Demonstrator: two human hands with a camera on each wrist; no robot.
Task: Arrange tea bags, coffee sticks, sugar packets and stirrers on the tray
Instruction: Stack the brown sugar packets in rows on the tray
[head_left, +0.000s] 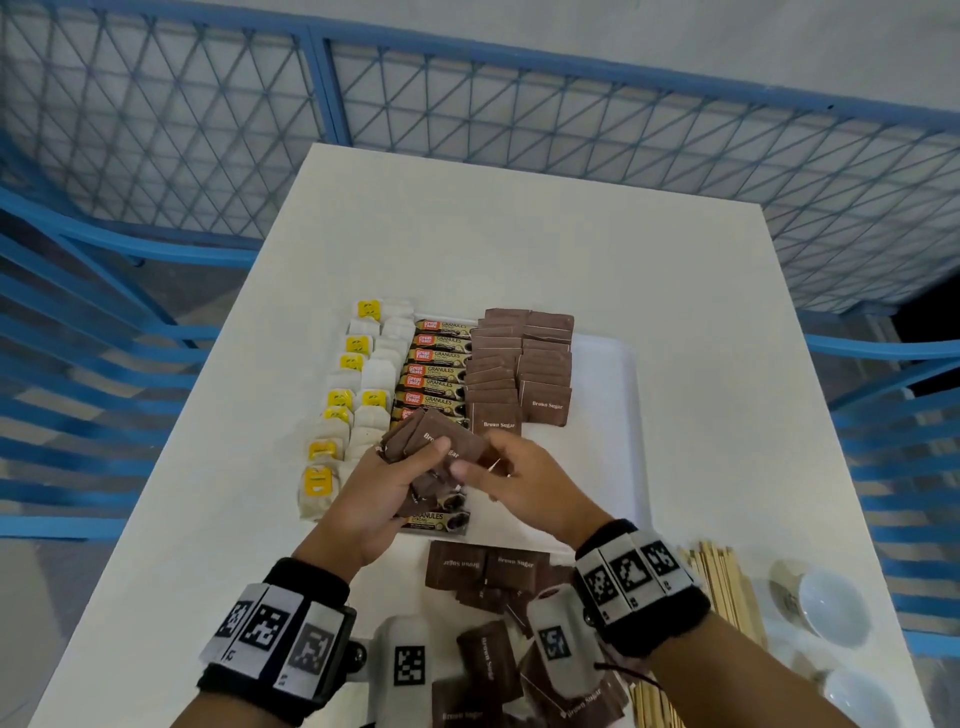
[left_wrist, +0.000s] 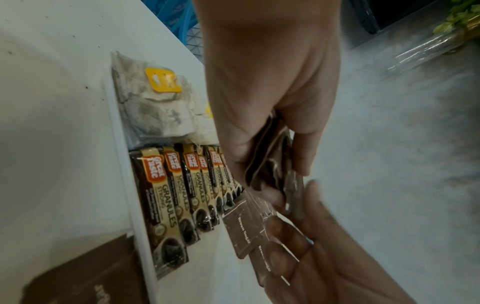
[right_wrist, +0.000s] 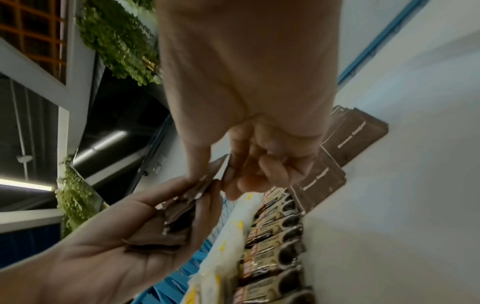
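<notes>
Fingers (head_left: 415, 457) of left hand (head_left: 382, 491) curl around a fanned bunch of brown sugar packets (head_left: 439, 439), thumb on top, held above the near end of the tray (head_left: 618, 395). Right hand (head_left: 524, 480) sits just beside it, thumb and forefinger closed on the edge of one packet in that bunch; right wrist view confirms the pinch, other fingers curled in. Tray is white, sits mid-table (head_left: 519, 234). On it, left to right: two columns of tea bags (head_left: 358, 384) with yellow tags, one column of coffee sticks (head_left: 439, 371) overlapping like shingles, two columns of laid-out sugar packets (head_left: 519, 364) marked "Brown Sugar". Right strip of the tray is bare white. Left wrist view shows the coffee sticks running along the tray's near rim with tea bags next to them. Loose sugar packets (head_left: 488, 566) lie scattered on the table near the person, between the wrists. Wooden stirrers (head_left: 719, 577) lie in a bundle on the table to the right of the right wrist, off the tray. Two white cups (head_left: 831, 605) stand right of the stirrers, near the table corner. Blue mesh fencing (head_left: 571, 119) runs behind the table.
</notes>
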